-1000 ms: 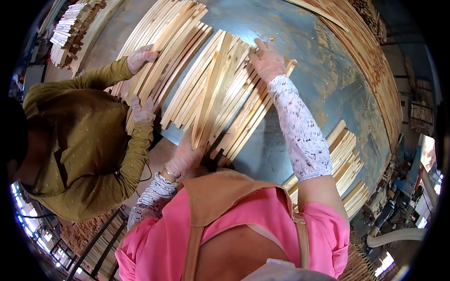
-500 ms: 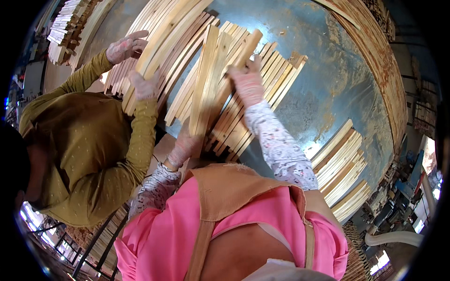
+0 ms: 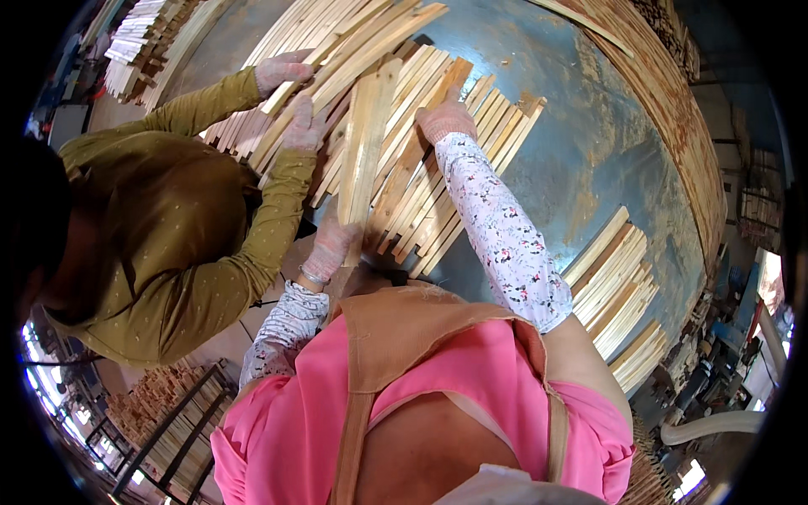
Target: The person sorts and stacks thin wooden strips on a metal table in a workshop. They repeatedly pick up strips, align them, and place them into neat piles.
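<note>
My left hand (image 3: 331, 246), in a pink knit glove, grips the near end of a small bundle of pale wooden slats (image 3: 364, 147) that rises above the pile. My right hand (image 3: 444, 120), also gloved, rests flat on a spread of wooden slats (image 3: 471, 139) lying on the grey-blue table (image 3: 581, 160). A floral sleeve covers each of my forearms. To my left, a person in an olive top has both gloved hands (image 3: 295, 97) on another spread of slats (image 3: 337, 42).
A second stack of slats (image 3: 623, 286) lies at the table's right edge. Long slats line the far rim (image 3: 673, 101). More stacked wood sits at the upper left (image 3: 139, 34) and in a rack at the lower left (image 3: 160, 412).
My left hand has lifted the bundle of slats more upright. My right hand slid left and nearer over the pile. The other person's hands shifted along their slats.
</note>
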The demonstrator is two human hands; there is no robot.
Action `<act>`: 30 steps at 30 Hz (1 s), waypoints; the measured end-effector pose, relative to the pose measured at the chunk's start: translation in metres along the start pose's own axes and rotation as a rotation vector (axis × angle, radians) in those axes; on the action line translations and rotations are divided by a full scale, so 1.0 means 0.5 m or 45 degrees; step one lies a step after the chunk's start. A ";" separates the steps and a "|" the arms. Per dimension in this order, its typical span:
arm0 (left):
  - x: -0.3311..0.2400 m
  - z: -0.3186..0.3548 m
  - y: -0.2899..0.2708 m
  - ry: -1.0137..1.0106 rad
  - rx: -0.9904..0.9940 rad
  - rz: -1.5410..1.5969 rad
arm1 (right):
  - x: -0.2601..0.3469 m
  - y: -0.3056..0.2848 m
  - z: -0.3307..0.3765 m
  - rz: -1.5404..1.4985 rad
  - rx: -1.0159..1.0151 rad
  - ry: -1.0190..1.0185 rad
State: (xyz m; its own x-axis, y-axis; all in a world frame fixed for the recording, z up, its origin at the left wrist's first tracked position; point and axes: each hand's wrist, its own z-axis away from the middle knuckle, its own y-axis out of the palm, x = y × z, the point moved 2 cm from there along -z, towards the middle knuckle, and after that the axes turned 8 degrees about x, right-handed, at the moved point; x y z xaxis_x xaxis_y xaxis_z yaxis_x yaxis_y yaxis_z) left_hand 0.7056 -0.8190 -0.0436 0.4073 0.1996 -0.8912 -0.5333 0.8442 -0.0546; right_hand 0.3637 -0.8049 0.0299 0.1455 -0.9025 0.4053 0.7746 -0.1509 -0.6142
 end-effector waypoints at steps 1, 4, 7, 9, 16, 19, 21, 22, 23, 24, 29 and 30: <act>0.028 0.011 -0.006 -0.054 0.005 0.079 | 0.014 0.011 0.004 -0.030 0.022 0.045; 0.008 0.005 0.008 -0.140 0.168 0.477 | -0.037 -0.025 0.004 -0.323 -0.193 -0.006; -0.094 0.044 0.023 -0.061 0.118 0.587 | -0.090 -0.036 -0.007 -0.756 -0.398 -0.366; -0.085 0.061 0.008 -0.063 0.120 0.498 | -0.103 -0.103 0.038 -1.079 -0.328 -0.566; -0.219 0.082 0.133 0.018 0.265 -0.343 | -0.313 -0.362 0.167 -1.879 -0.358 -0.764; -0.223 0.075 0.244 0.068 0.263 -0.377 | -0.338 -0.404 0.284 -1.307 -0.421 -0.788; -0.246 0.073 0.327 -0.198 0.430 -0.260 | -0.359 -0.412 0.360 -0.563 -0.258 -0.468; -0.226 0.062 0.364 -0.201 0.423 -0.340 | -0.372 -0.400 0.375 -0.253 -0.106 -0.399; -0.192 0.046 0.402 -0.197 0.434 -0.415 | -0.394 -0.390 0.394 0.063 0.029 -0.319; -0.160 0.034 0.433 -0.114 0.407 -0.437 | -0.441 -0.364 0.404 0.342 0.082 -0.530; -0.117 0.054 0.514 -0.210 0.528 -0.374 | -0.570 -0.217 0.399 1.469 0.598 -0.750; -0.098 0.063 0.528 -0.136 0.512 -0.400 | -0.590 -0.184 0.391 1.477 0.557 -0.885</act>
State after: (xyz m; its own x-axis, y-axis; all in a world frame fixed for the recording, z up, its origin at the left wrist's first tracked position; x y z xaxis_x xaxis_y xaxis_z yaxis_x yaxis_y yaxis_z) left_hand 0.5679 -0.5903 0.0000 0.5865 -0.0619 -0.8076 -0.0549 0.9918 -0.1158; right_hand 0.3701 -0.4461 0.0994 0.9886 -0.0281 0.1482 0.1150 0.7765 -0.6196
